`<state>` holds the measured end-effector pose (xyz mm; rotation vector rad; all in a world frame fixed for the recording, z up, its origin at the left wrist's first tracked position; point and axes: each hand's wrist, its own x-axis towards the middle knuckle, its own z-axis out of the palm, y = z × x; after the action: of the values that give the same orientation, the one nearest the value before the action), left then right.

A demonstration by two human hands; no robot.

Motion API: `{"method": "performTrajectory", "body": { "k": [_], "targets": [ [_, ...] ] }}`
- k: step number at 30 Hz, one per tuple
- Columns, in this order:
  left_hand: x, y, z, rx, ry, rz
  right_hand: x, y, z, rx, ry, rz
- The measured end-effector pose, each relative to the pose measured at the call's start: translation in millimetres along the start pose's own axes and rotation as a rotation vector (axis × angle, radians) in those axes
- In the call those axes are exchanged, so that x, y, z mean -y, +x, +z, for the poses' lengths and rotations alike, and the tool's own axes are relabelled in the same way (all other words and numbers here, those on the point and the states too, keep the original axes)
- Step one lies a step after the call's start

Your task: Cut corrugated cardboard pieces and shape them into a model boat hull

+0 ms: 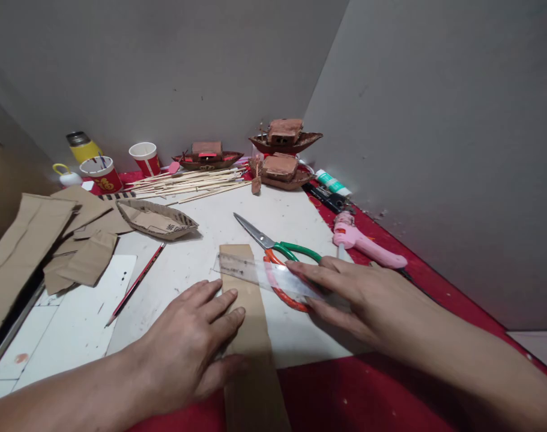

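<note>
My left hand (pixel 196 333) lies with its fingers stretched out, their tips on the left edge of a long cardboard strip (pixel 248 324). In my right hand (pixel 363 294) is a clear plastic ruler (pixel 250 270), gripped near its right end between thumb and fingers. The ruler's far end crosses the top of the strip. Under and behind the ruler lie scissors (pixel 264 239) with green and orange handles, blades pointing away to the left. A red-and-black pencil (pixel 135 285) rests left of my left hand. Beyond it sits a cardboard boat hull (pixel 158 220).
Cardboard pieces (pixel 30 240) are piled at left. Thin wooden sticks (pixel 196 183), paper cups (pixel 146 159), a yellow bottle (pixel 84 149) and brown model boats (pixel 282 171) line the back. A pink glue gun (pixel 367 243) and a white-and-green tube (pixel 332 183) lie along the right, by the grey wall.
</note>
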<state>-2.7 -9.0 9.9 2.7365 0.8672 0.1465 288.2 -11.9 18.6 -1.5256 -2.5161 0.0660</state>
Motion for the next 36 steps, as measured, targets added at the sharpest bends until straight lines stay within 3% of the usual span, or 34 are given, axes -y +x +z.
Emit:
{"method": "performTrajectory", "body": {
  "k": [8,14,18,24,27,29,32,36],
  "targets": [
    [-0.4,2.5,9.4,0.143,-0.036,0.109,-14.1,16.0,7.8,0.029,0.053,0.031],
    [-17.5,-2.9,1.5,0.049,-0.036,0.143,-15.6,19.1,11.0,0.084,0.154,-0.005],
    [-31.4,-6.6,4.4,0.059,0.073,0.135,-11.1,19.6,9.7,0.099,0.155,-0.060],
    [-22.3,-6.8,7.1,-0.115,0.090,0.158,1.0,22.9,12.1,0.001,0.112,-0.166],
    [-9.7,-4.1,-4.9,-0.243,0.158,0.023,1.0,25.4,19.3,-0.067,0.080,-0.196],
    [0.2,-1.5,-17.6,-0.253,0.276,-0.137,-0.8,26.6,22.7,-0.101,0.065,-0.190],
    [17.4,1.1,-36.3,-0.092,0.446,-0.393,-3.1,26.9,21.7,-0.091,0.070,-0.169],
    [41.1,-0.6,-48.4,0.080,0.563,-0.607,-5.2,22.2,11.5,-0.039,0.068,-0.084]
  ]
}}
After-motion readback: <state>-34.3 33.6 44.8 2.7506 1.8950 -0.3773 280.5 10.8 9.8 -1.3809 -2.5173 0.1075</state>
